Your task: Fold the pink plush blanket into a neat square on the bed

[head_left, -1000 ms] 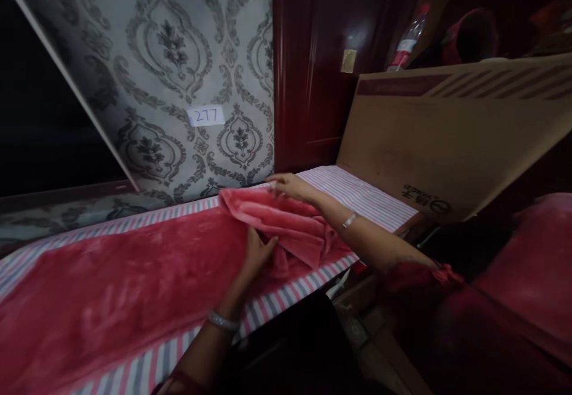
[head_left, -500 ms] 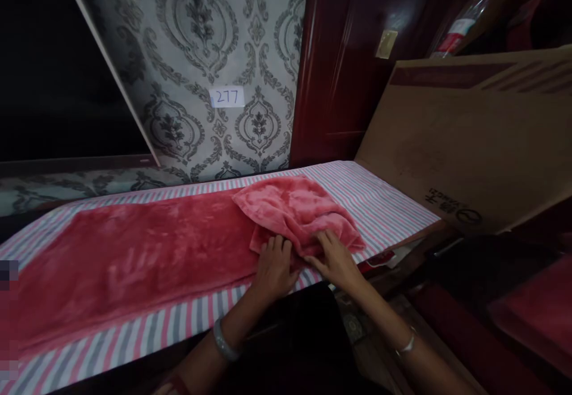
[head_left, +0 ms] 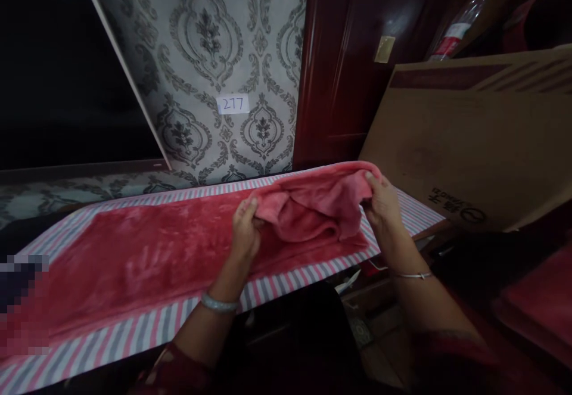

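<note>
A long plush red blanket (head_left: 147, 252) lies spread over a striped cloth (head_left: 156, 325). Its right end is lifted and held up between both hands, with loose folds sagging in the middle. My left hand (head_left: 246, 228) pinches one edge of the raised part between thumb and fingers. At the other side, my right hand (head_left: 383, 203) grips the opposite corner, its thumb on top of the fabric. Some fingertips of both hands are hidden by the plush.
A large cardboard box (head_left: 469, 151) stands at the right, with a plastic bottle (head_left: 456, 28) behind it. A dark screen (head_left: 75, 79) is at the left. A paper label (head_left: 233, 103) marked 277 is on the patterned wall. More red fabric (head_left: 540, 299) lies at the lower right.
Both hands have risen from the front edge and spread apart, the right one moving far to the right. The bunched end of the blanket is now lifted and stretched between them.
</note>
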The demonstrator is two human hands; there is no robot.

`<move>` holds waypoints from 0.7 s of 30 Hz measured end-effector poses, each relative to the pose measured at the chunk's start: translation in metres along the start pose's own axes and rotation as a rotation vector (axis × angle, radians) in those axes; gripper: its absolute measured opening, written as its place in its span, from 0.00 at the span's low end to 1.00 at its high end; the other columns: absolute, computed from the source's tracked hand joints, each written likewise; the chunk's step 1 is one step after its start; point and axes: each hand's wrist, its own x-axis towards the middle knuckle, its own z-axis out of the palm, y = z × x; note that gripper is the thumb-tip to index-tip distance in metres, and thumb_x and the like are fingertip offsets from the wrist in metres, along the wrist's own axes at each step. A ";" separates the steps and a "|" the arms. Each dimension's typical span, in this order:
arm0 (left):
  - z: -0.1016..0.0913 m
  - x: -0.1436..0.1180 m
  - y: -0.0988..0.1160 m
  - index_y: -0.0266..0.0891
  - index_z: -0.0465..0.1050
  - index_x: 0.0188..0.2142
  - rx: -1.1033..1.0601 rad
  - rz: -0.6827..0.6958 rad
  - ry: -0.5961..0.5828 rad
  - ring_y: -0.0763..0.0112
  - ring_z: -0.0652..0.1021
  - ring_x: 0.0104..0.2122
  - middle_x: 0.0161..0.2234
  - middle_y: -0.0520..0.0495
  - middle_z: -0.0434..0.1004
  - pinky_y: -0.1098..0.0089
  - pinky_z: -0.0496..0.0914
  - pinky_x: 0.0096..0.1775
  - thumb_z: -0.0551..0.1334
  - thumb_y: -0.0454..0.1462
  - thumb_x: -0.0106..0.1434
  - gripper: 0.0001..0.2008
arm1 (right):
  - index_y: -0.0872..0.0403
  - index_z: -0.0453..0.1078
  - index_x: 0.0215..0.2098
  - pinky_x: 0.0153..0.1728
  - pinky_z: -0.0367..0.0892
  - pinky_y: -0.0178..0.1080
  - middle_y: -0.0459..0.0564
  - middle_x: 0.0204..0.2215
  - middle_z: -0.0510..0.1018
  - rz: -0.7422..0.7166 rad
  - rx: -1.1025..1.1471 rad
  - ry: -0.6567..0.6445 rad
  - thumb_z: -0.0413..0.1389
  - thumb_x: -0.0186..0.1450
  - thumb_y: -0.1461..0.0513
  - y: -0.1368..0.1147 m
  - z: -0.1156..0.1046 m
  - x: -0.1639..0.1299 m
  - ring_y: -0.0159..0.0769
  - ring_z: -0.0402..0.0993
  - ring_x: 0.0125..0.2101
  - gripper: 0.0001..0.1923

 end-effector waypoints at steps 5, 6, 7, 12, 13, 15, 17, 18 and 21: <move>-0.002 -0.033 -0.012 0.39 0.72 0.27 0.113 -0.137 -0.037 0.76 0.68 0.26 0.25 0.55 0.69 0.74 0.64 0.31 0.72 0.47 0.50 0.16 | 0.53 0.73 0.36 0.35 0.69 0.40 0.48 0.32 0.79 -0.115 -0.399 -0.374 0.59 0.55 0.56 0.006 0.034 -0.034 0.41 0.74 0.34 0.13; -0.003 -0.041 -0.018 0.39 0.73 0.28 0.111 -0.170 -0.050 0.75 0.69 0.27 0.25 0.55 0.70 0.73 0.65 0.32 0.73 0.47 0.49 0.17 | 0.53 0.73 0.36 0.37 0.69 0.41 0.49 0.33 0.79 -0.149 -0.447 -0.414 0.58 0.56 0.57 0.009 0.042 -0.045 0.42 0.75 0.35 0.11; -0.003 -0.048 -0.022 0.38 0.74 0.29 0.081 -0.202 -0.050 0.74 0.71 0.28 0.26 0.54 0.72 0.72 0.66 0.33 0.73 0.48 0.49 0.17 | 0.53 0.72 0.36 0.38 0.70 0.41 0.49 0.34 0.80 -0.182 -0.475 -0.434 0.57 0.57 0.58 0.012 0.050 -0.056 0.43 0.75 0.36 0.10; -0.003 -0.067 -0.026 0.38 0.75 0.33 -0.110 -0.295 0.011 0.71 0.75 0.31 0.31 0.51 0.77 0.69 0.70 0.39 0.74 0.47 0.48 0.20 | 0.53 0.72 0.39 0.43 0.70 0.44 0.51 0.38 0.80 -0.365 -0.481 -0.523 0.54 0.60 0.65 0.014 0.079 -0.100 0.42 0.76 0.39 0.10; -0.002 -0.069 -0.025 0.37 0.75 0.34 -0.115 -0.291 0.014 0.71 0.76 0.32 0.31 0.51 0.77 0.69 0.70 0.39 0.74 0.46 0.48 0.19 | 0.53 0.73 0.41 0.44 0.70 0.44 0.52 0.39 0.80 -0.406 -0.487 -0.540 0.53 0.60 0.66 0.014 0.081 -0.107 0.42 0.76 0.41 0.12; -0.002 -0.071 -0.023 0.37 0.75 0.34 -0.106 -0.265 0.016 0.72 0.76 0.32 0.32 0.50 0.77 0.70 0.70 0.39 0.74 0.45 0.50 0.18 | 0.53 0.73 0.46 0.44 0.71 0.44 0.53 0.41 0.78 -0.471 -0.513 -0.554 0.52 0.62 0.68 0.015 0.083 -0.120 0.43 0.75 0.42 0.16; -0.002 -0.073 -0.023 0.37 0.75 0.35 -0.104 -0.247 0.022 0.72 0.76 0.32 0.31 0.50 0.77 0.71 0.70 0.39 0.73 0.45 0.51 0.17 | 0.52 0.73 0.49 0.43 0.71 0.44 0.53 0.41 0.77 -0.518 -0.533 -0.539 0.51 0.62 0.69 0.017 0.081 -0.129 0.42 0.75 0.41 0.19; -0.001 -0.074 -0.023 0.37 0.75 0.34 -0.112 -0.248 0.025 0.72 0.76 0.31 0.30 0.51 0.77 0.71 0.70 0.39 0.73 0.45 0.50 0.17 | 0.51 0.74 0.50 0.42 0.72 0.43 0.53 0.39 0.77 -0.538 -0.531 -0.519 0.50 0.63 0.70 0.018 0.080 -0.132 0.42 0.74 0.40 0.20; 0.004 -0.075 -0.022 0.37 0.74 0.31 -0.152 -0.280 0.029 0.72 0.76 0.30 0.29 0.51 0.76 0.70 0.71 0.38 0.74 0.45 0.48 0.18 | 0.50 0.75 0.48 0.41 0.72 0.43 0.51 0.36 0.77 -0.598 -0.501 -0.441 0.49 0.63 0.71 0.018 0.073 -0.136 0.41 0.74 0.38 0.20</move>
